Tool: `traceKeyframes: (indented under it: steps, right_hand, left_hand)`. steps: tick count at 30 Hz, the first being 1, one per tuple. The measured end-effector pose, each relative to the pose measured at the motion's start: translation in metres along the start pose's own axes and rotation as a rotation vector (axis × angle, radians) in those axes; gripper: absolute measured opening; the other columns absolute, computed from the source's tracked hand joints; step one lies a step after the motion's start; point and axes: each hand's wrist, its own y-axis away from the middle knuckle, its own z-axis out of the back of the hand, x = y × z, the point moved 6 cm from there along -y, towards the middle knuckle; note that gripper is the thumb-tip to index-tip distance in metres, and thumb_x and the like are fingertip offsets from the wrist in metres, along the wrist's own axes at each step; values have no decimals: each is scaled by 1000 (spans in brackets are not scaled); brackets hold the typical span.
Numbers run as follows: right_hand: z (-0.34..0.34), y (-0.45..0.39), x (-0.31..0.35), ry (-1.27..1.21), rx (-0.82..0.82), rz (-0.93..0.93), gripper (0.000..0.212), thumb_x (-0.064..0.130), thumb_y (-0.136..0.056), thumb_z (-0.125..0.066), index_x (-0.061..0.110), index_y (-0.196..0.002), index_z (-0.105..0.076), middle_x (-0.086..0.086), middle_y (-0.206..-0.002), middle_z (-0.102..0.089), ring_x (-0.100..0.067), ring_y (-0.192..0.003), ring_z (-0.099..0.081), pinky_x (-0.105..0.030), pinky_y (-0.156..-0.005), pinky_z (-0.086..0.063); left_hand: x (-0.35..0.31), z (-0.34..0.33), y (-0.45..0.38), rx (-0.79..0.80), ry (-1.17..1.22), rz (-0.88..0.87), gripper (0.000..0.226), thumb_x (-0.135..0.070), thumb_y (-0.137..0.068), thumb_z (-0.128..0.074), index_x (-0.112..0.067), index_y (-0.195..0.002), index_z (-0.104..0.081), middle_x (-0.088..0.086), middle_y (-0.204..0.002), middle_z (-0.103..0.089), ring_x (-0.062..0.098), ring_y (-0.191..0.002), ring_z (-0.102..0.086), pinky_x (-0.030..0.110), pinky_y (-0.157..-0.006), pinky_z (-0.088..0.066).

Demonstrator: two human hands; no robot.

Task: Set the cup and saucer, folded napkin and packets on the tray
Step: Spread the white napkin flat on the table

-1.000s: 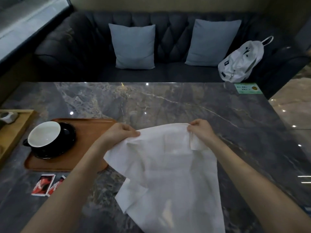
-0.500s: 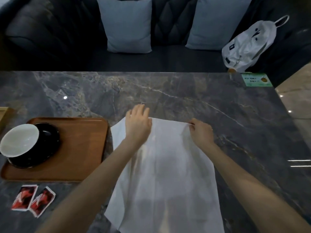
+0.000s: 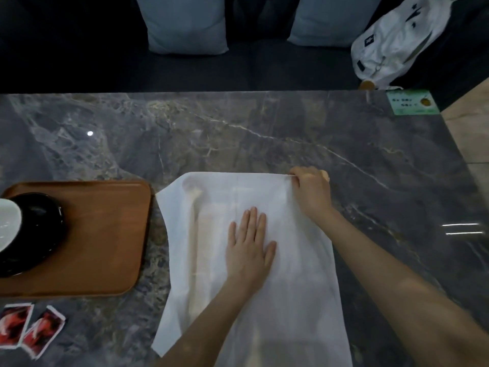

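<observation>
While the napkin lies lengthwise toward the viewer on the surface, left hand presses flat, fingers straight; right hand pinches its far corner.

I see two pale cushions on a dark sofa, a white bag, and a green card on the marble table.

Two bare forearms, no sleeves showing. Left hand and right hand bare too: no gloves, rings, watch visible.
</observation>
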Motion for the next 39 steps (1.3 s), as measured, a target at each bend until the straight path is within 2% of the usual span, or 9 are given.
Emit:
traceKeyframes:
  steps: [4, 6, 12, 15, 19, 24, 29, 33, 39]
  right_hand:
    - [-2, 6, 11, 37, -217, 14, 32, -2, -81, -53, 5, -111, -64, -16, -120, -63, -34, -116, -55, -44, -101, -38]
    - [-20, 32, 19, 60, -193, -26, 35, 7, -88, -47, 8, -121, -58, -15, -134, -54, -31, -127, -47, -47, -107, -33]
    - [-68, 110, 21, 21, 49, -195, 67, 46, -91, -4, 11, -145, -24, -11, -154, -23, -23, -143, -17, -44, -116, -9]
    - [-66, 107, 13, 111, 51, -146, 70, 47, -94, 4, 10, -142, -32, -13, -149, -35, -26, -139, -30, -47, -113, -19]
    - [-68, 100, 7, 170, 51, -103, 63, 42, -97, -2, 10, -141, -33, -14, -147, -39, -26, -137, -34, -45, -112, -14]
    - [-70, 99, 8, 180, -9, -72, 56, 39, -94, -23, 11, -142, -33, -13, -147, -38, -27, -137, -35, -44, -110, -12]
    - [-72, 99, 6, 184, -18, -64, 59, 42, -93, -19, 13, -144, -29, -11, -151, -32, -26, -140, -29, -43, -113, -8]
    - [-69, 97, 5, 177, -26, -46, 60, 42, -93, -17, 13, -145, -26, -11, -152, -29, -26, -141, -26, -47, -114, -15]
    - [-67, 95, 4, 204, 4, -69, 65, 43, -90, -8, 12, -146, -22, -10, -154, -23, -24, -143, -19, -45, -115, -7]
  left_hand:
    - [1, -5, -2, 4, -16, 10, 63, -46, -88, -32, -14, -141, -29, 7, -149, -34, 18, -138, -15, 40, -111, -5]
    - [1, -5, -2, 2, -21, 14, 62, -45, -88, -30, -13, -141, -29, 7, -149, -34, 18, -139, -16, 39, -111, -2]
    - [-1, -3, -1, -8, -61, 1, 60, -38, -87, -30, -10, -141, -27, 9, -149, -34, 21, -140, -16, 40, -111, 0]
    - [-2, 0, -6, -17, -35, 36, 55, -36, -90, -29, -11, -140, -34, 8, -147, -38, 20, -140, -22, 40, -111, -5]
    - [-3, 2, -11, 10, -12, 28, 53, -34, -91, -27, -10, -136, -40, 9, -144, -43, 24, -134, -37, 41, -107, -15]
    - [35, 10, 11, -27, 19, 69, 55, -35, -91, -25, -15, -143, -27, 7, -152, -27, 21, -139, -18, 40, -114, -5]
    - [87, 24, 44, -59, 171, 146, 60, -40, -91, -18, -14, -145, -17, 2, -152, -2, 13, -140, 7, 19, -112, 16]
    - [109, 31, 53, 10, 41, 106, 62, -46, -89, -10, -24, -146, -11, -8, -150, 5, 11, -140, 6, 30, -112, 10]
    - [128, 34, 37, 108, -11, 72, 64, -54, -85, 0, -30, -144, 6, -12, -151, 16, 8, -139, 19, 38, -116, 7]
